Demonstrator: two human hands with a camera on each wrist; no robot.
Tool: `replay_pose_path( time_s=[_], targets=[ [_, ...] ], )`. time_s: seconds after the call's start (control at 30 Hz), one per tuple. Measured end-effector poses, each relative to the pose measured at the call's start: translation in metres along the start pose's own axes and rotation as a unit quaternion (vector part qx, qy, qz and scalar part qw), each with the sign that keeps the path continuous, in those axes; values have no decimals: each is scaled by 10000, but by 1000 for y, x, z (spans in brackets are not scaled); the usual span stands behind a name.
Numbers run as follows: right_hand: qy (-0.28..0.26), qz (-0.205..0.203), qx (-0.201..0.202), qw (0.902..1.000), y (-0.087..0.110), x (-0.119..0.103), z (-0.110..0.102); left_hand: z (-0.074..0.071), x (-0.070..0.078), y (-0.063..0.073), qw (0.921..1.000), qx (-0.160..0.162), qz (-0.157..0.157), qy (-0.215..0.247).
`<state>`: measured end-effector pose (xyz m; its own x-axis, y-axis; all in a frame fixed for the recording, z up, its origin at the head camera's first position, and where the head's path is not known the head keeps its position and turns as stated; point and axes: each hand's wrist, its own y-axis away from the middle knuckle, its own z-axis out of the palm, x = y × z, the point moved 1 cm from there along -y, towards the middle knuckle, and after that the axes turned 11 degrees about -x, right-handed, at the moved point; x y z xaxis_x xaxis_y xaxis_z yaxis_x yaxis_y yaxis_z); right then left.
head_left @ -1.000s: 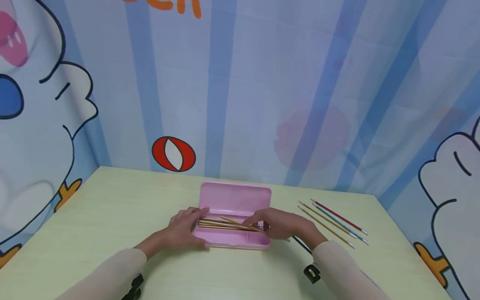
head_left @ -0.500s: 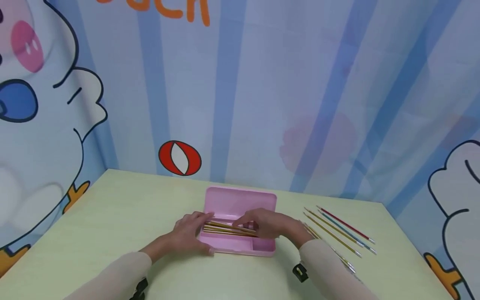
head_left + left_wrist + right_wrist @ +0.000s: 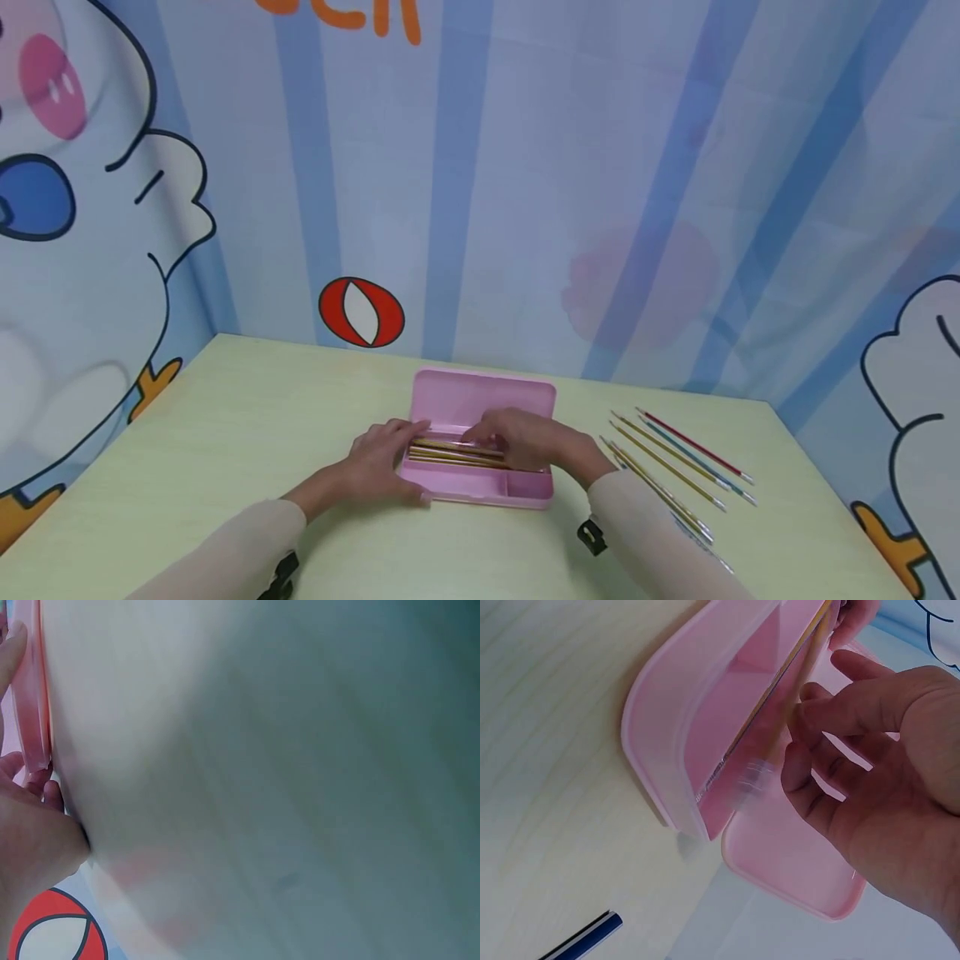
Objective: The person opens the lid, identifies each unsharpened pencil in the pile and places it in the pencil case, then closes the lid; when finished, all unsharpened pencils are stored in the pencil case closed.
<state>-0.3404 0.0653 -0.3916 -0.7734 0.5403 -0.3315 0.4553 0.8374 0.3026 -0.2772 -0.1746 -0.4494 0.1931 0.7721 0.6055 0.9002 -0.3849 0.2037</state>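
Observation:
A pink pencil case [image 3: 480, 493] lies on the table with its lid tipped back. Several gold-coloured pencils [image 3: 450, 458] lie lengthwise inside it. At the case's left end my left hand [image 3: 378, 467] grips it, thumb on the front wall and fingers towards the hinge; the left wrist view catches only part of this hand [image 3: 34, 832]. Over the right part of the case, my right hand [image 3: 525, 437] has curled fingers and pinches a pencil [image 3: 780, 731], whose eraser end is blurred. Another pencil [image 3: 761, 709] rests along the tray beside it.
On the table [image 3: 300, 400], right of the case, several loose pencils lie slanted, including a red pencil [image 3: 693, 442] and a blue pencil [image 3: 697, 457]. More gold pencils [image 3: 660, 492] lie partly behind the right sleeve. A cartoon-printed cloth [image 3: 510, 208] stands behind the table.
The pencil in my right hand has come down into the case and lies flatter there. The right forearm has shifted left, uncovering more pencils on the table. The left hand keeps its grip.

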Motion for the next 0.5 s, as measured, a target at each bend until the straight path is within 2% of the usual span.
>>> replay_pose_path(
  time_s=[0.33, 0.5],
  targets=[
    [40, 94, 330, 9994, 12, 4, 1, 1, 2, -1, 10000, 62, -41, -46],
    [-244, 273, 526, 9979, 28, 11, 2, 0, 2, 1, 9999, 116, 73, -47]
  ],
)
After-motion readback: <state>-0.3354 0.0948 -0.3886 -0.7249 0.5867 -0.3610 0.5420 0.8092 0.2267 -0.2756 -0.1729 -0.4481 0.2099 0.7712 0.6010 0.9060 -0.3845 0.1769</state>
